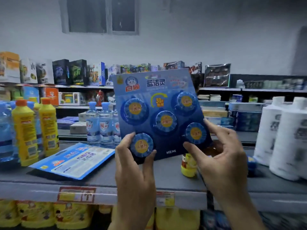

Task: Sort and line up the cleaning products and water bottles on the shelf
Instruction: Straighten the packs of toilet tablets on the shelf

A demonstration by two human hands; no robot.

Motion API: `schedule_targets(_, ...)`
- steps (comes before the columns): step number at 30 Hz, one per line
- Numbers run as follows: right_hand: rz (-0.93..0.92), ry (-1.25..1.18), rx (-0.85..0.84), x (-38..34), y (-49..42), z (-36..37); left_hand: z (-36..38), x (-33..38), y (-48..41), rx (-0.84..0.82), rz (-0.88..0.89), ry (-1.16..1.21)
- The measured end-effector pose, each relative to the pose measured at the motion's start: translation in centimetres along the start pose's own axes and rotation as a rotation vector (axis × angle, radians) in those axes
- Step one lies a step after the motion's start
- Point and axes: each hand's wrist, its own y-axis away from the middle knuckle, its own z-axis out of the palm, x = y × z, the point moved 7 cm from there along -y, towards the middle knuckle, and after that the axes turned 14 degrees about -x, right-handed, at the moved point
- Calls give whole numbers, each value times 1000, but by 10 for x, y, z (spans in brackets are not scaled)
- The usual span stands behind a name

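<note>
Left hand (pixel 134 156) raised above the shelf (pixel 99 178), fingers curled round the lower left corner of the blue card of 5 cleaner discs (pixel 159 113). Right hand (pixel 216 146) pinching its lower right corner, thumb in front. Card upright, printed face toward the camera, long axis vertical, top tipped slightly left. Left of the hands: a second card (pixel 73 160) lying flat, water bottles (pixel 103 123), yellow bottles (pixel 34 128). Right: white bottles (pixel 285 136).
</note>
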Motion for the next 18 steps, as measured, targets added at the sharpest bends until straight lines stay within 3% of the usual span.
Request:
schedule_targets(10,12,207,256,59,17,-110,107,51,-1,-135,134,-34)
schedule_targets(18,27,366,290,114,14,-160,192,62,7,-195,131,-274)
